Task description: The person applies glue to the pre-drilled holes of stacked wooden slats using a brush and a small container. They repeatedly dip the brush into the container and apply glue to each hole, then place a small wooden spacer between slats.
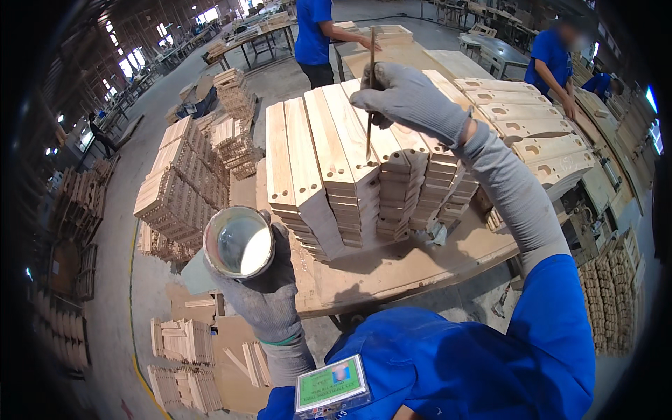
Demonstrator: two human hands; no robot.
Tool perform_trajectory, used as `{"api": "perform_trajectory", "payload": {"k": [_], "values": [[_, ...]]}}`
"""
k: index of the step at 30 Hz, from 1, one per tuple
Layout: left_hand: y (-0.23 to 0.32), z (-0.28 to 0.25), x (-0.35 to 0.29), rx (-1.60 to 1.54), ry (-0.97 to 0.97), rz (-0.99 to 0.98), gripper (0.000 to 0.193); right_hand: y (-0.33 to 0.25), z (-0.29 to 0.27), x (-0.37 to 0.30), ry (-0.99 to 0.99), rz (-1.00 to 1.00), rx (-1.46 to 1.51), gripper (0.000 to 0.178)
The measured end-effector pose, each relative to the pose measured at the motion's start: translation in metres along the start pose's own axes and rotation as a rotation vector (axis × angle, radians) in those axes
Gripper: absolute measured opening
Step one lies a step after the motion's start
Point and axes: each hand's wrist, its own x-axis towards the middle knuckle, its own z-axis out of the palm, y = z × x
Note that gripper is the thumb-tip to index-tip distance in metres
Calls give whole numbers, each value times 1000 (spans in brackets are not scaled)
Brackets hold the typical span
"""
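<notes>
My left hand [269, 287], in a grey glove, holds up a round open container [238, 212] on the near left, its fingers clamped around the right side of it; the container's mouth faces up, and pale liquid [255, 253] shows inside, lit bright on one side. My right hand [413, 98], gloved the same way, is raised over the far side of the boards, its fingers closed on a thin, dark stick [370, 105]. I hold the stick nearly upright, its lower tip by the holed end of one board; I cannot tell whether it touches the wood. The pale boards [309, 150] stand in several tall piles side by side on the surface [378, 283] in front of me, with round holes at their near ends. To their right lie wooden pieces with larger, rounded cutouts [514, 112]. On the left, bundled wooden stacks [178, 178] rise from the floor [112, 294], and smaller bundles [183, 343] sit nearer. A badge [332, 385] hangs on my blue shirt [448, 364]. A co-worker [313, 31] in blue stands on the far side, another person [549, 59] on the far right.
</notes>
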Motion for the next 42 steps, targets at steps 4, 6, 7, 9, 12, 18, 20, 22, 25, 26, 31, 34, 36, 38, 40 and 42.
{"api": "perform_trajectory", "payload": {"k": [4,6,7,9,12,18,20,22,25,26,31,34,36,38,40,42], "values": [[3,-4,6,-401,49,-227,44,15,11,-6,-8,-76,-16,32],[2,-4,6,-410,83,-240,44,10,12,-11,41,-128,-164,37],[2,-4,6,-420,84,-248,44,11,12,-11,78,-162,-242,38],[2,-3,6,-437,83,-263,43,6,9,-11,66,-156,-247,39],[-4,-3,3,-243,83,-177,49,-4,6,-11,44,-165,-206,38],[-2,-2,0,-456,42,-287,49,3,20,-7,-4,-142,-124,36],[-1,1,-2,-310,50,-238,48,6,22,-3,-9,-137,-86,35],[-1,2,-5,-309,16,-226,47,1,19,-6,-32,-98,-23,36],[-1,4,-7,-480,-66,-269,46,6,15,-5,14,-132,-75,39],[-5,3,-6,-503,-65,-290,46,7,15,-6,26,-133,-78,39],[-13,19,-1,-441,37,-375,47,5,6,-27,83,-118,237,36],[-24,25,4,-507,-24,-418,45,-20,-8,-68,63,-103,573,26],[-27,32,-1,-474,-107,-429,46,-25,2,-95,34,-89,729,19],[-31,37,-5,-359,-223,-389,50,-16,17,-111,-38,-122,714,13],[-33,39,-5,-339,-151,-494,51,-15,14,-126,-36,-17,739,12],[-42,34,-8,-212,-157,-421,51,-13,7,-135,51,1,860,14]]}}
